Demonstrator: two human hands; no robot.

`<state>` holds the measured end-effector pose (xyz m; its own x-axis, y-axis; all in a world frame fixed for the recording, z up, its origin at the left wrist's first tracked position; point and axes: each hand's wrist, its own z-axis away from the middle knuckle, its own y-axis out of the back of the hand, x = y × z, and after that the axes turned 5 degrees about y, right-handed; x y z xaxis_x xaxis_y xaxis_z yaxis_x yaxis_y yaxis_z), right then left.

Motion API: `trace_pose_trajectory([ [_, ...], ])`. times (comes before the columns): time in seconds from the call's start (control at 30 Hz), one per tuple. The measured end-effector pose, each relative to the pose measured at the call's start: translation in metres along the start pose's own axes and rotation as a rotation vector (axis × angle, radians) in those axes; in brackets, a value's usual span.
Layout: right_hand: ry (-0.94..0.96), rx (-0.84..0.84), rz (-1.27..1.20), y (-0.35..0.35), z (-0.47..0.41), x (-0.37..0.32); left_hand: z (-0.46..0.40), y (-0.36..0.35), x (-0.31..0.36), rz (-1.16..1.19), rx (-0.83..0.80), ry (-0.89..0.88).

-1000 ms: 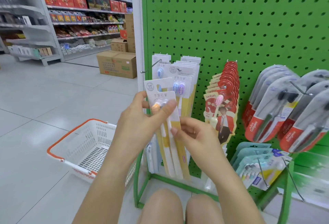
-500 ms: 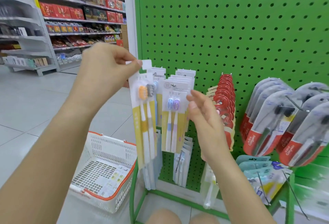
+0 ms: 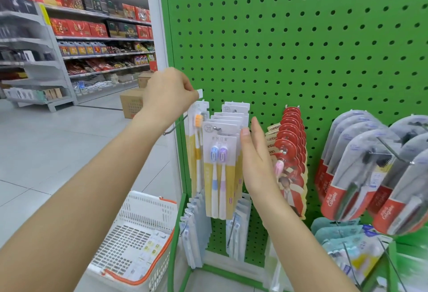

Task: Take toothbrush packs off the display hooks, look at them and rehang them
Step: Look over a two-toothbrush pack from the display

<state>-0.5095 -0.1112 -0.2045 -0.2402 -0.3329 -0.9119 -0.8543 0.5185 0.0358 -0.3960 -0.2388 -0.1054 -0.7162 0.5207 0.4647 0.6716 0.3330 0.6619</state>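
My left hand pinches the white top tab of a yellow-and-white toothbrush pack with an orange brush head, holding it against the green pegboard at the leftmost hook. The pack hangs straight down, partly behind the neighbouring stack. My right hand is open, fingers straight, touching the right edge of the stack of blue-and-purple toothbrush packs hanging on the second hook.
Red toothbrush packs hang to the right, then grey and red Colgate packs. More packs hang on lower hooks. A white basket with orange rim sits on the floor at left. Store shelves and cardboard boxes stand behind.
My left hand carried the orange-headed pack up and right, from in front of me to the leftmost hook. My right hand let go of it and moved to the neighbouring stack.
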Motion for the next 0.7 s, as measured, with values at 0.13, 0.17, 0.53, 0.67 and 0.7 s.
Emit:
trace_pose_trajectory([
  [0.13,-0.017,-0.017,-0.017,-0.003,-0.008,0.002,-0.012,-0.016,0.0,-0.089,-0.091,0.01],
  [0.17,-0.016,-0.016,-0.029,-0.003,-0.011,0.003,-0.016,-0.019,-0.001,-0.094,-0.116,0.0],
  [0.53,-0.046,-0.033,-0.132,-0.008,-0.016,0.004,-0.032,-0.035,-0.001,0.052,-0.28,-0.101],
  [0.67,-0.044,-0.028,-0.129,-0.007,-0.016,0.004,-0.033,-0.038,0.0,0.13,-0.355,-0.113],
  [0.7,-0.045,-0.027,-0.13,-0.007,-0.016,0.004,-0.034,-0.038,-0.001,0.143,-0.377,-0.115],
])
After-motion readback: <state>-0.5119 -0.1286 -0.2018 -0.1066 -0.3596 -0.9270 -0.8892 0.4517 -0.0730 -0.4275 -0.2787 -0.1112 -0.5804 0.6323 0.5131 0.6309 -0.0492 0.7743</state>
